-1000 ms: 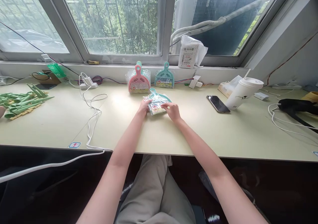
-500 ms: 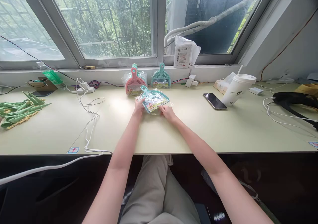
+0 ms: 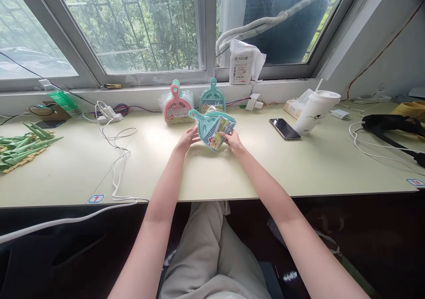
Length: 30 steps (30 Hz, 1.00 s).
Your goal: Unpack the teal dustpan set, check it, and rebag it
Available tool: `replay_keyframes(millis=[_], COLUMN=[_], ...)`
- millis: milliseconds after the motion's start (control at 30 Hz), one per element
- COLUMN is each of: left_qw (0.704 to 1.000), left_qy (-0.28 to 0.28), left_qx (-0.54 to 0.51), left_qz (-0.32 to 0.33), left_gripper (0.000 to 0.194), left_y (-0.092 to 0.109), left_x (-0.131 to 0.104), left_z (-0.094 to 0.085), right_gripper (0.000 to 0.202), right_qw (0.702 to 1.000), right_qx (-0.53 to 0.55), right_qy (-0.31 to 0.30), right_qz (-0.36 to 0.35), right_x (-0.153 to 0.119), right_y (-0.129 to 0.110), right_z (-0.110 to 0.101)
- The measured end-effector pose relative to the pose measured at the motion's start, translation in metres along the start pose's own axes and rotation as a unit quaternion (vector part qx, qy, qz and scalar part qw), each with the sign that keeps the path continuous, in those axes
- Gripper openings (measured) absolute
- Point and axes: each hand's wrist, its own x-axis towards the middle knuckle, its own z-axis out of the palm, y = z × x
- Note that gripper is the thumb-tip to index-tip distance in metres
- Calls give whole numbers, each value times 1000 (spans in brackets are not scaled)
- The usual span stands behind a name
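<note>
R hand (image 3: pixel 233 140) is clamping the lower right of a plastic-wrapped teal dustpan set (image 3: pixel 207 124), thumb pressing on the front, by the colourful label. L hand (image 3: pixel 187 139) is waiting at the set's left edge, fingers slightly apart & pointing at it; can't tell if they're actually touching. The set is sitting btwn the two hands, mid-desk, tilted w/ its handle pointing up & left; can't tell if its underside is meeting the desk (image 3: pixel 149 175).

Just behind, a pink dustpan set (image 3: pixel 178 109) is standing at the back of the desk, wrapped too, & a 2nd teal set (image 3: pixel 212 96) is standing to its right, its lower part hiding behind the held one. Up on the sill, a white pkg (image 3: pixel 241 68) is resting by the window, & a small yellow-handled tool (image 3: pixel 113 86) is lying farther L.

Over on the R, a phone (image 3: pixel 284 128) is lying face up just beside a white lidded cup (image 3: pixel 315 113) w/ a straw, & a tissue box (image 3: pixel 295 108) is sitting behind. Far R, a black strap-like item (image 3: pixel 381 128) is lying w/ white cords.

On the L, a white cable (image 3: pixel 123 153) is snaking from a power strip (image 3: pixel 111 116) to the front edge, a green-labelled bottle (image 3: pixel 64 101) is leaning at the back, & green rolled pcs (image 3: pixel 28 144) are lying in a heap.
</note>
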Motion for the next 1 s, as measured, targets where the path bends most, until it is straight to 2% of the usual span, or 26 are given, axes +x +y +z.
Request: replay_keyframes(millis=[200, 267, 333, 433, 700, 800, 933, 1000], left_qw=[994, 994, 994, 990, 979, 969, 953, 927], left_qy=[80, 74, 43, 26, 164, 214, 246, 282], left_qx=[63, 78, 96, 137, 116, 116, 173, 238], left_qz=[-28, -26, -21, -19, 39, 37, 32, 63], left_gripper=[45, 50, 55, 52, 40, 38, 33, 30], left_y=[-4, -3, -1, 0, 2, 4, 5, 5], left_x=[1, 1, 0, 0, 4, 5, 7, 7], left_z=[-6, -8, -10, -11, -22, -28, -37, -39], right_gripper=[32, 32, 33, 33, 33, 33, 37, 38], right_qw=[999, 999, 999, 999, 1000, 1000, 999, 999], right_qx=[-1, -3, -4, -3, -15, -22, -36, -46], right_qy=[30, 39, 47, 52, 22, -2, -13, -14], right_qz=[17, 12, 5, 1, -9, -7, -16, -16], right_x=[-3, -2, -1, 1, -3, -7, -9, -10], right_y=[-2, -3, -4, -5, -7, -6, -8, -10], right_z=[3, 3, 2, -1, 2, 5, 5, 4])
